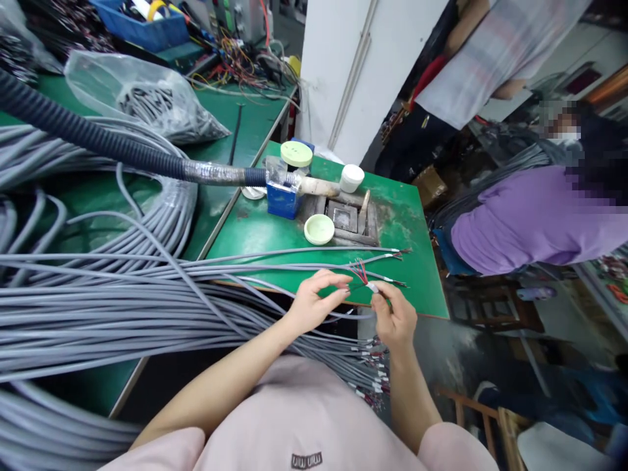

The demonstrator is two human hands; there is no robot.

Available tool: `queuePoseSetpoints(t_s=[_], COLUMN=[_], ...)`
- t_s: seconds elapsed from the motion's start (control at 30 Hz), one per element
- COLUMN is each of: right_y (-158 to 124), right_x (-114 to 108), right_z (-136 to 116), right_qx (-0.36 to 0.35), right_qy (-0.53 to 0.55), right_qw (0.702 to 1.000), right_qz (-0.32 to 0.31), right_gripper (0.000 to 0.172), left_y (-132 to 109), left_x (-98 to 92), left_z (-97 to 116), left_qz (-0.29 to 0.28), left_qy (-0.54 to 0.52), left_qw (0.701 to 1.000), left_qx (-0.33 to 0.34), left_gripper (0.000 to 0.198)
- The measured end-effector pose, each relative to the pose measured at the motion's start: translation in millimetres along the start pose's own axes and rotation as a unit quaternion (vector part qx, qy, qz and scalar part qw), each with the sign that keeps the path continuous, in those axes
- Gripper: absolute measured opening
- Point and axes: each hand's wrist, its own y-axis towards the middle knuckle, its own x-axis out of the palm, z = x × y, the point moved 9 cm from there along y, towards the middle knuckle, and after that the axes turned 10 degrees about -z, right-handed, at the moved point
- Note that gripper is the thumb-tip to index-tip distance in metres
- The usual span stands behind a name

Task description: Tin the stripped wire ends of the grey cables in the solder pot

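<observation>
My right hand (396, 315) pinches the end of a grey cable by its white sleeve (373, 287), from which thin red and dark wires (360, 270) fan out. Just left of it, the thumb and fingertips of my left hand (320, 297) close on a dark wire of that same cable. Beyond my hands, several more grey cables (294, 267) lie across the green table (407, 209), their stripped ends pointing right. A thick bundle of grey cables (186, 320) runs under my left forearm, and its wire ends (370, 373) hang past the table's front edge.
A square solder pot (343, 217) is set at the table's middle, near a pale green lid (319, 229) and a white tub (352, 178). A black corrugated hose (122, 152) reaches over from the left to a blue box (282, 200). A person in purple (534, 216) is at the right.
</observation>
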Motion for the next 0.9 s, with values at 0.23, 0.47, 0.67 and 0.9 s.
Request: queuePoseSetpoints(t_s=[0.23,0.47,0.67,0.9], right_y=[-13.9,-24.1,-22.7,-19.7], right_x=[0.9,-4.0,8.2,20.8], right_z=[-6.2,-15.9,0.1,8.4], right_qx=[-0.027,-0.151,-0.099,-0.055], right_qy=[-0.005,0.06,0.192,0.324], right_qw=[1.0,0.982,0.974,0.943], right_qz=[0.006,0.095,0.071,0.043], right_gripper=[0.029,0.021,0.021,0.017], left_y=[0.6,-5.9,-5.6,-4.8], left_x=[34.1,40.3,47.6,46.6], left_z=[-8.9,-11.8,-11.5,-9.4], left_qz=[-0.016,0.01,0.021,0.04], left_qy=[-0.234,-0.341,-0.379,-0.359], left_qw=[0.968,0.929,0.91,0.919], left_qx=[-0.093,-0.146,-0.169,-0.161], left_gripper=[0.025,0.027,0.03,0.026])
